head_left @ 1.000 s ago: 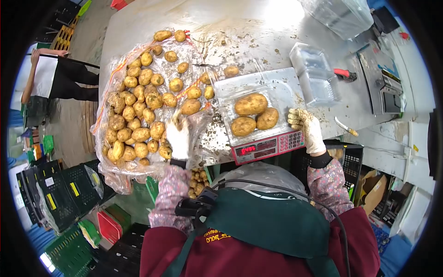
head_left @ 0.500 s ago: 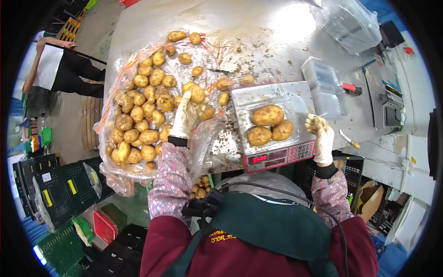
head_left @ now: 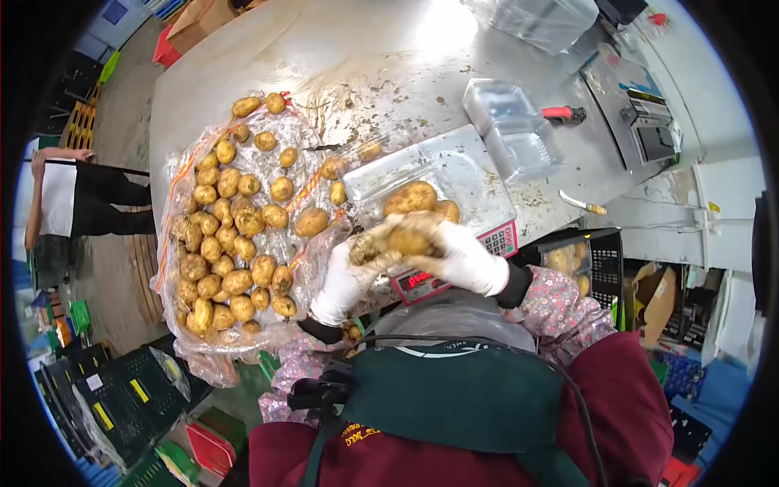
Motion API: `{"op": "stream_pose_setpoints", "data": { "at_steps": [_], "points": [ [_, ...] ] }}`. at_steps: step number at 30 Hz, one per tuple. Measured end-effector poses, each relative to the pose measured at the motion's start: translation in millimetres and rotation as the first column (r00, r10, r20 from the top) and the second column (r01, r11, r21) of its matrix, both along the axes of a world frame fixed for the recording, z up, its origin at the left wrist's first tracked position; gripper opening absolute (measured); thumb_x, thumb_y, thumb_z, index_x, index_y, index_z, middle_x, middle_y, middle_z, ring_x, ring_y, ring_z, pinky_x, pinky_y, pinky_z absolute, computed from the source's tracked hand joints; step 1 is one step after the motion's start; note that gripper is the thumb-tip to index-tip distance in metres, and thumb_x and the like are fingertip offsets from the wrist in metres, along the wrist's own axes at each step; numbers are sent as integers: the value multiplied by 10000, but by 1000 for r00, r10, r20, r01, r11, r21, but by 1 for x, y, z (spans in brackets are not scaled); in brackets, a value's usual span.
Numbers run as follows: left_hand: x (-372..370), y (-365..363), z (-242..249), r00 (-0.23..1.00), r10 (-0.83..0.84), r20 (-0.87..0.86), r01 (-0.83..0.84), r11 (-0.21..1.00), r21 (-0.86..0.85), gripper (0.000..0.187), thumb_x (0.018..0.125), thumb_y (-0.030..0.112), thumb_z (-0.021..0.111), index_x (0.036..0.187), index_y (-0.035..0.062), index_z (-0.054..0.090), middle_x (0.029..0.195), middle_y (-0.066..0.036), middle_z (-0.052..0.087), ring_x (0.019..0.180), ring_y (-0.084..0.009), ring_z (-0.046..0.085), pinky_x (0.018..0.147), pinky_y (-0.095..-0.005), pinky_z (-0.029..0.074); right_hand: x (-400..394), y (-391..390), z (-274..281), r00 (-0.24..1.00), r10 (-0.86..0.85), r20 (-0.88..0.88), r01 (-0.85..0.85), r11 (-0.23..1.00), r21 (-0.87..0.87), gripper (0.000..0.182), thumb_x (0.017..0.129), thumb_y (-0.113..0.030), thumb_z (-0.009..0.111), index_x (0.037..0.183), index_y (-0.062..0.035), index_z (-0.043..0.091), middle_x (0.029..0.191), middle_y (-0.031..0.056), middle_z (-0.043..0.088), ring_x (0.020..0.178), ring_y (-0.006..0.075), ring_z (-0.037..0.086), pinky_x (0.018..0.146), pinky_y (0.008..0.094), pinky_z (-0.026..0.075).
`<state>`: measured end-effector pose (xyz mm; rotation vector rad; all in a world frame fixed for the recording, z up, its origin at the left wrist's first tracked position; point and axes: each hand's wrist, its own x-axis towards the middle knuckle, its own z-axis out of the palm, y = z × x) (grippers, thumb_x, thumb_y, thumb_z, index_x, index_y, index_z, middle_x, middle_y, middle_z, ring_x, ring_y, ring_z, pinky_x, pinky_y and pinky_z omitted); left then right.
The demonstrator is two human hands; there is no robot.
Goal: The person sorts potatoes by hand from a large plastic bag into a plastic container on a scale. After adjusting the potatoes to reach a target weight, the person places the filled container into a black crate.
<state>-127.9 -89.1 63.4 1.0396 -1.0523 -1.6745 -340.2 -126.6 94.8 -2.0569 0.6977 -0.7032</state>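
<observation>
My gloved left hand (head_left: 350, 272) and my gloved right hand (head_left: 459, 253) meet over the front edge of the scale (head_left: 488, 185). Between them is a potato (head_left: 408, 241), with the fingers of both hands curled round it. Soil stains the glove fingers. Just behind the hands, on the scale, a clear plastic tray (head_left: 454, 174) holds potatoes (head_left: 410, 197), partly covered by my hands. My fingers hide part of the red display. To the left, many loose potatoes (head_left: 236, 282) lie on an opened clear plastic bag (head_left: 312, 268).
Nested clear trays (head_left: 519, 134) stand right of the scale, near a red-handled tool (head_left: 563, 114) and a knife (head_left: 583, 203). A black crate (head_left: 604, 268) with bagged potatoes sits below the table's right edge. Another person (head_left: 69, 195) stands at far left. Soil crumbs dot the metal table (head_left: 406, 49).
My left hand has come from the heap toward the scale. My right hand has moved left from the scale's right side, and both now hold a potato. The view has shifted.
</observation>
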Motion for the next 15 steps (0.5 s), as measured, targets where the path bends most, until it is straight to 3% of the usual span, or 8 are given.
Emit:
{"op": "stream_pose_setpoints", "data": {
  "at_steps": [1,2,4,6,9,12,13,15],
  "points": [
    [-9,-2,-2,1000,-7,1,7,1000,-1,509,857,55,726,1328,4,541,1138,-61,679,970,-157,657,863,-282,526,-10,0,0,976,-212,-40,215,969,123,519,806,-143,756,1286,-63,577,1251,174,601,1183,289,574,998,365,458],
    [-18,-4,-6,938,115,328,-56,982,-183,549,843,93,735,1350,36,535,1148,-83,669,991,-194,654,878,-300,521,-16,-1,1,908,-406,-106,419,877,233,547,788,-158,777,1286,-56,576,1213,176,622,1128,286,611,968,363,480],
    [-39,-20,-4,604,423,675,132,783,-608,631,819,297,728,1392,131,525,1181,-120,628,1143,-302,576,1054,-426,398,-27,-10,-16,760,-648,-57,650,755,83,588,781,-221,788,1295,-47,561,1125,178,647,1036,297,650,905,361,510],
    [-63,-35,-11,388,532,753,387,648,-657,659,826,410,677,1404,140,511,1189,-83,619,1249,-305,490,1156,-517,190,-28,-20,-30,651,-756,-63,743,653,-146,623,781,-230,780,1331,-68,535,1132,186,638,1034,335,639,879,380,518],
    [-73,-46,-22,287,509,811,411,700,-585,622,817,443,674,1361,165,556,1227,-33,624,1293,-300,449,1163,-568,80,-20,-21,-43,650,-728,-217,691,686,-230,632,810,-254,734,1383,-127,500,1177,181,615,958,375,621,820,430,514],
    [-54,-42,-33,248,515,821,400,717,-571,528,804,372,688,1284,169,607,1173,-46,631,1241,-308,479,1163,-581,96,-16,-17,-44,578,-709,-405,490,698,-522,618,870,-312,661,1429,-140,462,1274,111,595,1088,385,564,953,513,404],
    [-50,-40,-33,246,513,822,392,723,-569,519,781,360,702,1256,166,623,1164,-71,626,1247,-327,472,1167,-580,95,-13,-16,-45,601,-672,-432,509,739,-441,625,855,-340,661,1421,-144,482,1324,93,575,1237,380,476,1074,532,292],
    [-45,-41,-34,268,511,817,395,715,-577,529,760,360,715,1246,168,629,1195,-89,608,1264,-337,457,1169,-577,99,0,-15,-50,598,-655,-462,417,746,-519,621,894,-387,597,1447,-148,443,1380,110,531,1285,392,440,1102,553,252]
  ]
}}
